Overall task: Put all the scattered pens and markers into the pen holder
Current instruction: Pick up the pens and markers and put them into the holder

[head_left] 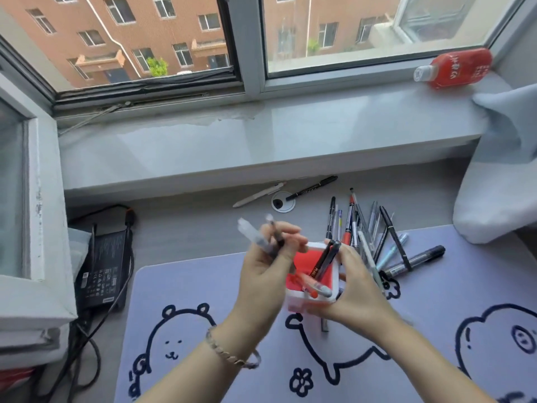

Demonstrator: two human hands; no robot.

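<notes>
Head view, close, looking forward-down over desk [186, 228] toward window [145, 39].

Square white plastic pen holder w/ red interior [334, 279] sits upright on mat, black marker [325, 261] & clear red-tipped pen [315, 286] leaning inside. Loose pile of pens/markers [374, 234] just right of it; white pen [258, 194] & black marker at rear [312, 188] lie apart behind.

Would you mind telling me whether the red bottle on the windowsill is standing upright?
No, the red bottle lies on its side on the windowsill, its white cap pointing left.
</notes>
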